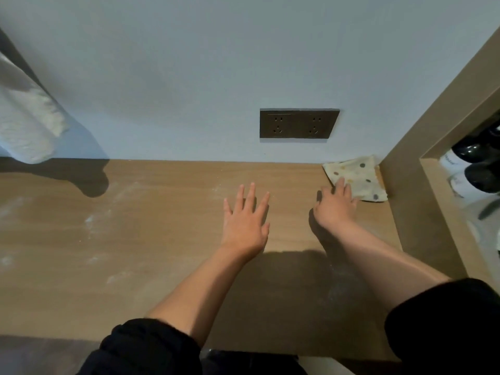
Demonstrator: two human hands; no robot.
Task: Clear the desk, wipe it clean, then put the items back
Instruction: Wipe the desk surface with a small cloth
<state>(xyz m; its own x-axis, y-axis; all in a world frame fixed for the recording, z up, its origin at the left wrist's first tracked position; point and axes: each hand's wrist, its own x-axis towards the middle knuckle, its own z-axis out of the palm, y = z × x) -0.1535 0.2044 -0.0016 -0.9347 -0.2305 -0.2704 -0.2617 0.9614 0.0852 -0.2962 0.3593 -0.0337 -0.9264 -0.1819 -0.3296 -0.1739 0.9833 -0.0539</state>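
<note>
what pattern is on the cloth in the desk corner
Cream cloth with grey and yellow polka dots, seen in the head view.

A single head-worn camera looks down, close over the wooden surface (pixel 162 239). It faces the wall (pixel 189 63) behind.

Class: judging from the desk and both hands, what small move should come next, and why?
Probably the right hand should grip the spotted cloth, which it touches in the far right corner, and pull it leftward: the desk shows pale dusty smears to wipe.
</note>
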